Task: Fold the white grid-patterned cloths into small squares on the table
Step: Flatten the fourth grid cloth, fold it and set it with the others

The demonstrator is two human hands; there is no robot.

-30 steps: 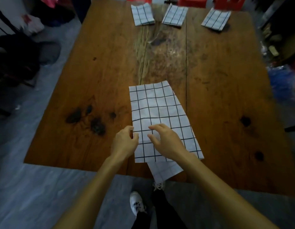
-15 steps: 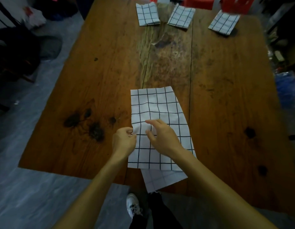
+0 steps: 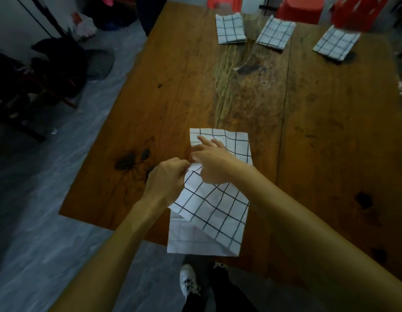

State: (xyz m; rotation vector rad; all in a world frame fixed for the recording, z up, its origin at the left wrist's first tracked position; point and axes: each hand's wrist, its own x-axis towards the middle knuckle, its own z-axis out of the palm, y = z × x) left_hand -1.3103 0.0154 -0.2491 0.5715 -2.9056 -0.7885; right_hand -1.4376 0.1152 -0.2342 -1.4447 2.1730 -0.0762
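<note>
A white grid-patterned cloth point(image 3: 214, 206) lies lengthwise on the wooden table point(image 3: 319, 136), its near end hanging over the front edge. My left hand point(image 3: 167, 181) pinches the cloth's left edge about halfway along and lifts it a little. My right hand point(image 3: 212, 159) lies across the cloth just beyond, fingers stretched out flat and pointing left, pressing on the far half. Three folded grid cloths sit along the far edge: one at the left point(image 3: 230, 28), one in the middle point(image 3: 275, 33), one at the right point(image 3: 336, 42).
Red plastic stools point(image 3: 299, 7) stand behind the far edge. Dark clothing and a chair point(image 3: 49, 70) are piled on the grey floor to the left. My shoes point(image 3: 188, 282) show below the table's front edge. Dark burn marks point(image 3: 128, 163) stain the wood left of the cloth.
Both hands have moved further up the cloth. The left hand has taken the left edge and raised it, and the near half is now rumpled and skewed; the right fingers have stretched out flat.
</note>
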